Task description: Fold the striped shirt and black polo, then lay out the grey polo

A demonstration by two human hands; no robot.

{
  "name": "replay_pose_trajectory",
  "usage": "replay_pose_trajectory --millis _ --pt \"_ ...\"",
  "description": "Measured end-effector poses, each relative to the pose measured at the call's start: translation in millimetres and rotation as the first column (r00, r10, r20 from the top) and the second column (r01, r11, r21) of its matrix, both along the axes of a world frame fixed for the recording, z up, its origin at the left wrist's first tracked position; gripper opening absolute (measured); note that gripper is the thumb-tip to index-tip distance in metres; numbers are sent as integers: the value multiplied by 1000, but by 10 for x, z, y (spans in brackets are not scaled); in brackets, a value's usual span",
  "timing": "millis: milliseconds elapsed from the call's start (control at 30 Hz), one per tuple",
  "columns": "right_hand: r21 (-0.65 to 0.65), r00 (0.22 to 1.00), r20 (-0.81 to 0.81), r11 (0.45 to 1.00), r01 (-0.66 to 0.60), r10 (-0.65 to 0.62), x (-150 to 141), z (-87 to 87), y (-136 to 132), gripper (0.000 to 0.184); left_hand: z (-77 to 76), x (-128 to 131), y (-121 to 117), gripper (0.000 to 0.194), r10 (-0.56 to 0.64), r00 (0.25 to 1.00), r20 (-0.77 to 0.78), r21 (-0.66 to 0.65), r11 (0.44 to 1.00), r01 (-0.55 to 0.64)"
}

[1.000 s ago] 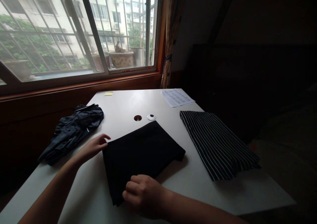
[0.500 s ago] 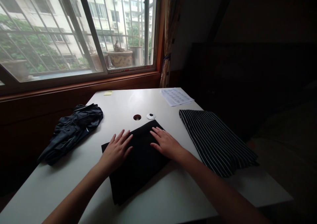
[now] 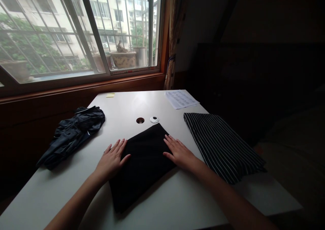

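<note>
A folded black garment (image 3: 142, 170) lies flat on the white table in front of me, one corner pointing away. My left hand (image 3: 111, 159) rests palm down on its left edge, fingers stretched out and thumb apart. Across from it, my right hand (image 3: 179, 152) lies flat over the right edge with its fingers extended. Neither hand grips the cloth. What kind of garment it is cannot be made out, since it is folded up.
On the left of the white table (image 3: 122, 104) lies a crumpled dark garment (image 3: 76, 131). A folded striped cloth (image 3: 220, 142) is at the right. Farther back are a cable hole (image 3: 140, 120), its white cover (image 3: 154, 120), printed papers (image 3: 181, 99) and a yellow note (image 3: 110, 95).
My hands have moved apart over the black cloth, the left one leftward and the right one rightward to the edges. The cloth stays almost where it was.
</note>
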State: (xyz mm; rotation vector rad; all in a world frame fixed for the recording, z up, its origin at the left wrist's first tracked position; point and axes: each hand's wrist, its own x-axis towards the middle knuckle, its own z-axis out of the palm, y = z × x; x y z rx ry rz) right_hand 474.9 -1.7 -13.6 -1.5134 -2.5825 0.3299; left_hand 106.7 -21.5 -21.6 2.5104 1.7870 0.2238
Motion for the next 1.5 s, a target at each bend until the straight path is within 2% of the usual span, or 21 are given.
replay_pose_trajectory --millis 100,200,333,467,600,767,933,1100,1300,1500 --pt "-4 999 28 1000 15 -15 -14 45 -3 76 4 -5 -17 74 15 999 -39 17 1000 -15" --pt "56 999 37 998 5 -7 -121 123 43 75 64 83 -34 70 11 995 -100 92 996 -2" --pt "159 992 13 979 -124 124 -425 173 177 75 149 293 -4 64 -83 982 -168 209 971 118" --pt "139 963 25 953 -268 267 -747 76 382 76 107 434 84 64 -154 972 -179 226 955 192" --pt "103 971 27 965 -240 238 -854 -34 661 76 17 435 136 63 -143 978 -152 187 968 170" --pt "10 996 4 996 -90 90 -762 -72 1006 79 11 425 119 64 -129 980 -152 140 979 150" --pt "-25 1000 6 1000 -5 5 -676 -118 1163 79 -23 398 95 66 -79 989 -126 144 985 97" --pt "-3 999 8 999 36 -36 -580 -167 1174 77 -52 301 59 69 -29 996 -84 126 991 40" --pt "47 995 21 995 92 -93 -348 -218 1134 74 2 178 2 73 35 997 -72 53 998 -31" --pt "104 986 87 986 132 -142 -157 -233 1027 71 -21 15 -33 75 53 997 -49 38 998 -51"
